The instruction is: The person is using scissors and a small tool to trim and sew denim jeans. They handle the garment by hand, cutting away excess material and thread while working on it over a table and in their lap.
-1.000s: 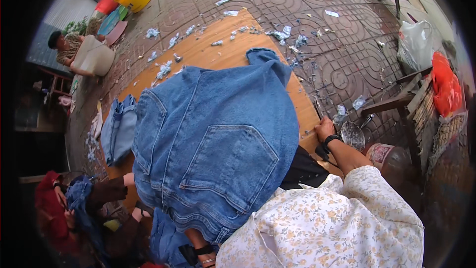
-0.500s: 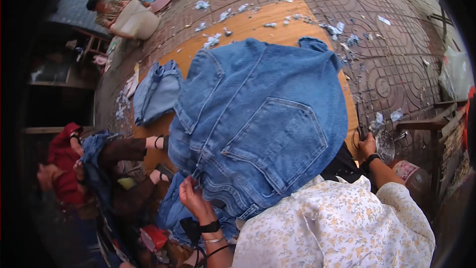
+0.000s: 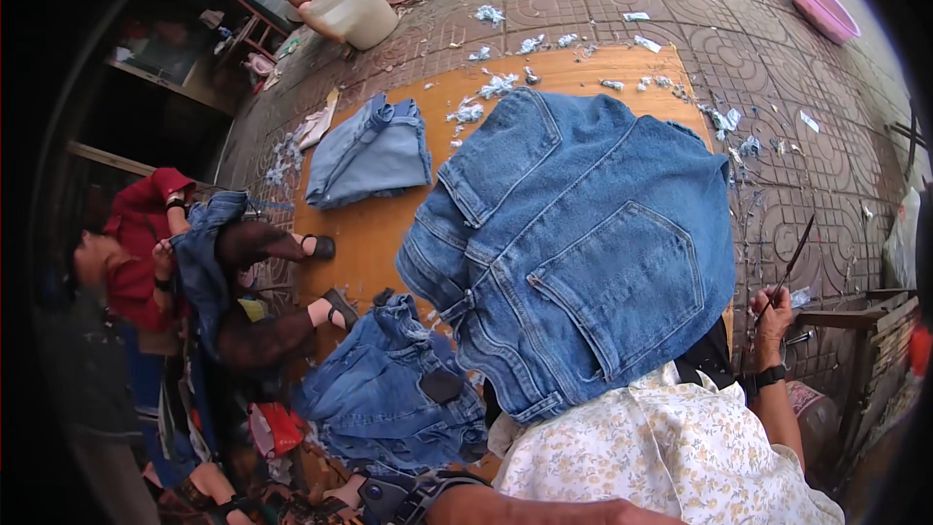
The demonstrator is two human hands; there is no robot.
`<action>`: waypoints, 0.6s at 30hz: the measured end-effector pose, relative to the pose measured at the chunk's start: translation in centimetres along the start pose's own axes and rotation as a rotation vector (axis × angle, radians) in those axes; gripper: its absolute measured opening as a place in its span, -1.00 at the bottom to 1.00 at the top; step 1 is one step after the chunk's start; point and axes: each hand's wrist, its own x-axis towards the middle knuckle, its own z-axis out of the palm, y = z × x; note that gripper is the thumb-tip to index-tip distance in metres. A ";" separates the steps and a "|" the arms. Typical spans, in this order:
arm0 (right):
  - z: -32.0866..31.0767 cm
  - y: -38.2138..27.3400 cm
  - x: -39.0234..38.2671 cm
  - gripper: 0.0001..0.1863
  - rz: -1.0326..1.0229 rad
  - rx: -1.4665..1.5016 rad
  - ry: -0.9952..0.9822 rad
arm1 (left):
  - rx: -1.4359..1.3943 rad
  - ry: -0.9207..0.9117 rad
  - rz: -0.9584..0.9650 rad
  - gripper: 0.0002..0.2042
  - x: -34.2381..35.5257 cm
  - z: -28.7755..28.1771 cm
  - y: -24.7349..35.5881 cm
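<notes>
Blue jeans (image 3: 603,253) lie bunched across my lap and over an orange-brown wooden board, back pockets up. My right hand (image 3: 773,313) is to the right of them, apart from the denim, its fingers closed round a thin dark pointed tool (image 3: 799,251) that points up and away. Low at the bottom edge, my left hand (image 3: 593,511) and its wrist with a black band reach rightward over my floral shirt; the fingers are cut off or hidden. Folded light-blue jeans (image 3: 369,154) rest on the board, and crumpled frayed jeans (image 3: 389,384) lie nearer, at left.
Pale lint scraps (image 3: 498,86) litter the board (image 3: 573,66) and the paving (image 3: 719,49). A person in red (image 3: 146,224) handles denim at left. Another person sits behind a whitish bucket (image 3: 355,10). A pink basin (image 3: 822,5) stands far right, a wooden stool (image 3: 855,316) near right.
My left hand has let go of the jeans' waistband and moved down to the bottom edge. My right hand has come up with the thin tool. The view has shifted, showing more at left.
</notes>
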 end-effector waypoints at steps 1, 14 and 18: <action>1.4 -2.7 0.6 -0.85 -0.018 0.003 -0.046 | -0.051 -0.291 0.098 -0.59 -0.3 -0.3 -0.6; 21.7 -22.5 -11.3 -0.58 -0.521 -0.173 -0.949 | 1.487 0.372 -0.252 -0.76 -3.4 -10.8 -4.5; 24.9 -21.4 -13.4 -0.60 -0.649 -0.283 -0.969 | 1.607 0.389 -0.252 -0.66 -4.6 -11.9 -6.4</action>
